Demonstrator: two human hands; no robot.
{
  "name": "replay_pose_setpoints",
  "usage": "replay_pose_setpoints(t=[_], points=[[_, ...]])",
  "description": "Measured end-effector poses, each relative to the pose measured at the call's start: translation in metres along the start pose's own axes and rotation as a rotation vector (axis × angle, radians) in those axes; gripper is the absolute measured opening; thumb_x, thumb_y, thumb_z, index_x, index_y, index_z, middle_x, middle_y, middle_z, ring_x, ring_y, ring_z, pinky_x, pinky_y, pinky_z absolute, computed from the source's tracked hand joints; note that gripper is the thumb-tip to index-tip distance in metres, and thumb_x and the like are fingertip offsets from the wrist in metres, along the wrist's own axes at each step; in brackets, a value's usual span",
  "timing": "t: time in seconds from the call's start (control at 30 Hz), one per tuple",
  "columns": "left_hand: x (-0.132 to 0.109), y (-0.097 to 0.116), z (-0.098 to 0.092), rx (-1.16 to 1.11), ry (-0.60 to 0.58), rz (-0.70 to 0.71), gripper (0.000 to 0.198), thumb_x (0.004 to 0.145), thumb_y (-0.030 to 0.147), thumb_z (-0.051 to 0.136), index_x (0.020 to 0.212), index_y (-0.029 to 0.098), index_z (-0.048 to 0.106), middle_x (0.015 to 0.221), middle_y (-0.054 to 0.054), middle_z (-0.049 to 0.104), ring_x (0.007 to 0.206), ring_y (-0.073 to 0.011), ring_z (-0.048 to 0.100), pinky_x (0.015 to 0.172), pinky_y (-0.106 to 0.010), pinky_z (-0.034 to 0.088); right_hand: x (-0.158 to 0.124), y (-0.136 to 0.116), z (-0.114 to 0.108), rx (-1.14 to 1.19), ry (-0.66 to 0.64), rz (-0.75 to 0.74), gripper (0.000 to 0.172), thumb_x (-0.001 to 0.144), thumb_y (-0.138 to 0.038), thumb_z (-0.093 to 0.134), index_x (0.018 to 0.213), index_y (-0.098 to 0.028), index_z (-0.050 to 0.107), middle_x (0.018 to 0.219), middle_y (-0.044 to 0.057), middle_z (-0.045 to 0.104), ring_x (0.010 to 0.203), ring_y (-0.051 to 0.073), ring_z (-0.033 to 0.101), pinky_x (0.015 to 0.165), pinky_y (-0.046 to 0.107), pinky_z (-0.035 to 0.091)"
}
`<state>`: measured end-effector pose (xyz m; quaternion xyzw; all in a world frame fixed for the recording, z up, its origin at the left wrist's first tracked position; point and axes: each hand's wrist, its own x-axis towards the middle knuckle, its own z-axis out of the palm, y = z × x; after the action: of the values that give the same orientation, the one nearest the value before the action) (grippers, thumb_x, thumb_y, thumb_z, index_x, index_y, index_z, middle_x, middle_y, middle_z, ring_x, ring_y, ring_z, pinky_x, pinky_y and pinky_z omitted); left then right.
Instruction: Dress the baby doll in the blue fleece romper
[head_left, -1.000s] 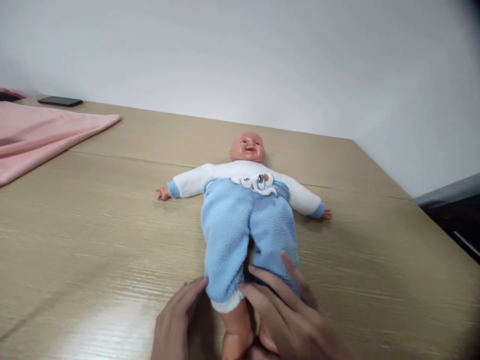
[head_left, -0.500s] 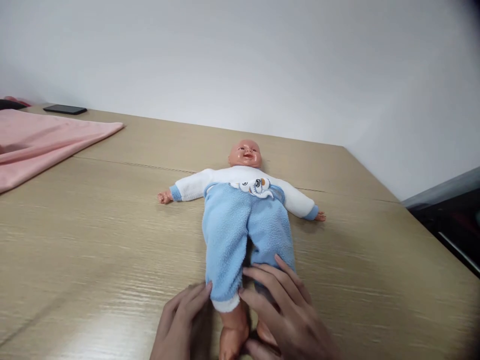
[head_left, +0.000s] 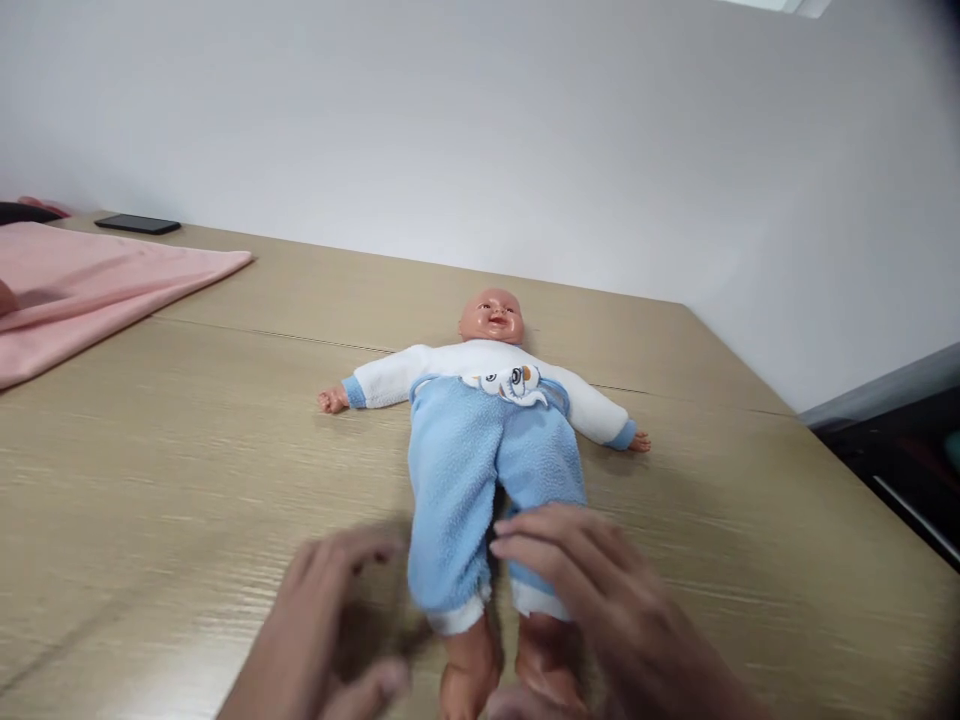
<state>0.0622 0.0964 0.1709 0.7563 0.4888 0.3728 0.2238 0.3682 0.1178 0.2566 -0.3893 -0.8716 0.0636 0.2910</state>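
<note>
A baby doll [head_left: 491, 370] lies on its back, head away from me and arms spread wide. It wears a white top and light blue fleece trousers [head_left: 454, 490] with white cuffs; its bare feet point toward me. My left hand [head_left: 322, 620] is beside the trouser leg on the left, thumb and fingers apart, holding nothing. Over the other leg hovers my right hand [head_left: 600, 590], fingers stretched out and slightly curved, covering part of the trousers. Whether its fingertips touch the fabric is hard to see.
The doll rests on a wooden table [head_left: 225, 440]. A pink cloth [head_left: 112, 275] lies at the left, with a black phone [head_left: 139, 223] behind it. A white wall [head_left: 450, 140] stands along the back. Beyond the right edge is a dark object [head_left: 892, 450].
My left hand has drawn back to the left, off the trouser leg. My right hand has lifted and shifted a little right, uncovering the other cuff and foot. The view has tilted slightly up.
</note>
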Motion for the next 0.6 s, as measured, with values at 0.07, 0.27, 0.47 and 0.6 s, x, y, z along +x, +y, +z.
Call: replay_pose_setpoints(t=[0.07,0.27,0.47,0.6], points=[[0.047,-0.002,-0.015,0.01,0.079,-0.091,0.037,0.108,0.049,0.064,0.142,0.036,0.062,0.135,-0.009,0.073,0.12,-0.0323,0.071,0.099,-0.046,0.06,0.029,0.008,-0.019,0.006,0.02,0.0,0.036,0.104,-0.048,0.076,0.128,-0.022,0.069,0.124,0.009,0.079,0.118,0.026,0.074,0.104,0.037,0.058],[0.181,-0.03,0.003,-0.283,0.076,-0.118,0.042,0.104,0.055,0.071,0.128,0.02,0.068,0.129,-0.013,0.075,0.118,-0.0306,0.07,0.105,-0.045,0.053,0.161,0.059,-0.012,0.039,-0.076,-0.008,0.011,0.11,-0.027,0.066,0.112,-0.018,0.071,0.111,0.007,0.081,0.106,0.024,0.074,0.095,0.037,0.054],[0.199,-0.046,0.029,-0.524,0.176,-0.143,0.029,0.105,0.05,0.071,0.106,0.021,0.067,0.102,-0.003,0.069,0.098,-0.022,0.063,0.092,-0.033,0.049,0.267,0.097,0.041,-0.162,-0.589,-0.083,0.037,0.105,-0.009,0.064,0.141,-0.011,0.069,0.143,0.017,0.076,0.131,0.03,0.071,0.106,0.04,0.054],[0.189,-0.046,0.031,-0.6,0.265,-0.124,0.025,0.107,0.048,0.071,0.112,0.025,0.063,0.097,0.001,0.062,0.09,-0.019,0.058,0.084,-0.03,0.047,0.288,0.104,0.075,-0.141,-0.774,-0.3,0.042,0.104,-0.012,0.064,0.146,-0.008,0.068,0.147,0.012,0.074,0.13,0.023,0.072,0.102,0.028,0.052]])
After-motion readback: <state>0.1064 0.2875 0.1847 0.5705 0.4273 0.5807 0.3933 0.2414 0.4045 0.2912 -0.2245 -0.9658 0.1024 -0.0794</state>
